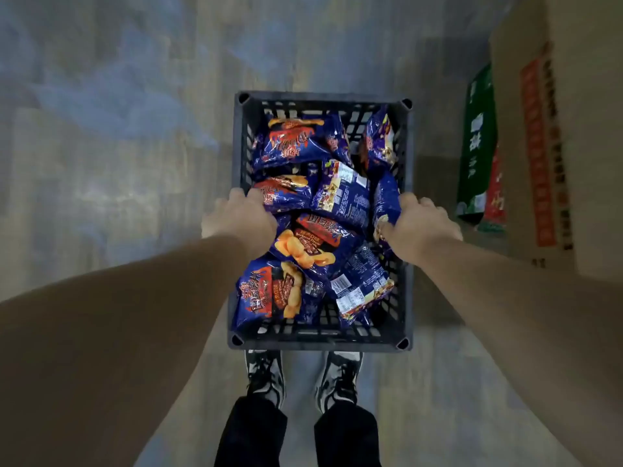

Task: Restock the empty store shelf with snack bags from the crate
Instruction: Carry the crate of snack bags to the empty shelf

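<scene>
- Left hand point(241, 219) gripped the left long rim of the crate point(320, 342), fingers curled over the edge, knuckles up.
- Right hand point(419, 224) was curled at the right rim, near the middle of that side. It overlapped a blue bag standing against that wall; could not tell whether it gripped the rim alone or pinched the bag with it.
- Crate was a dark lattice-sided plastic one, seen from above, just ahead of the person's shoes point(266, 375). Floor point(101, 163) showed below it; lifted or resting, could not tell.
- Snack bags point(303, 247) filled the crate in a loose heap, blue foil with orange print, some face up, some showing the back label. Heap sat between the two hands, nearest bags touching or just beside the fingers.
- Handling, judged: bags looked puffed with air, so light, soft, slick on the film, contents crushable. Best taken by the top seam or cradled flat, no squeezing. Full crate likely light for its bulk, rigid; two-hand hold on opposite rims kept it level.
- Store shelf was not in view. Cardboard boxes point(539, 146) with red and green print stood to the right, apart from the crate.
- Stage, judged: crate full, restocking not yet begun.
</scene>
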Motion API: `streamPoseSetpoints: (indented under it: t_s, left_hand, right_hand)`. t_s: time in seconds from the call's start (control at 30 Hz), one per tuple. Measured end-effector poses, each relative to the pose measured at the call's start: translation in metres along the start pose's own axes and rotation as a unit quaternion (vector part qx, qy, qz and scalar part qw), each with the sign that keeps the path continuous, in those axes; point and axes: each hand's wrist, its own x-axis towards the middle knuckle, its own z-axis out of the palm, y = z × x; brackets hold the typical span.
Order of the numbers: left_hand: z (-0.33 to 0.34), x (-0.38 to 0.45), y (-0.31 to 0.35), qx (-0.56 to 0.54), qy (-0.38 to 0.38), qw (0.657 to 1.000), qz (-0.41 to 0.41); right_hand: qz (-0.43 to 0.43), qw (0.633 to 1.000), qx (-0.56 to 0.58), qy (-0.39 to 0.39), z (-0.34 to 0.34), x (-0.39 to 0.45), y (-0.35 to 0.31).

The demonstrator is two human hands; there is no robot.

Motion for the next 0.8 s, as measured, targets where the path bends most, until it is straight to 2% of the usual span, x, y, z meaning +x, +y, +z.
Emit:
streamPoseSetpoints:
  t_s: [0.13, 0.3, 0.57, 0.8]
  left_hand:
    - [0.025, 0.011, -0.006, 0.026, 0.045, 0.998, -0.022]
    - [0.049, 0.028, -0.009, 0.010, 0.064, 0.997, -0.039]
    - [0.087, 0.048, -0.009, -0.010, 0.069, 0.996, -0.047]
    - [0.112, 0.051, -0.006, 0.014, 0.127, 0.991, -0.048]
  right_hand:
    - [0.053, 0.998, -0.011, 0.015, 0.021, 0.014, 0.001]
    - [0.085, 0.996, 0.002, 0.024, 0.044, 0.034, 0.005]
    - [0.084, 0.990, 0.092, 0.065, 0.079, 0.054, 0.000]
    - [0.084, 0.992, 0.026, 0.085, 0.099, 0.062, -0.001]
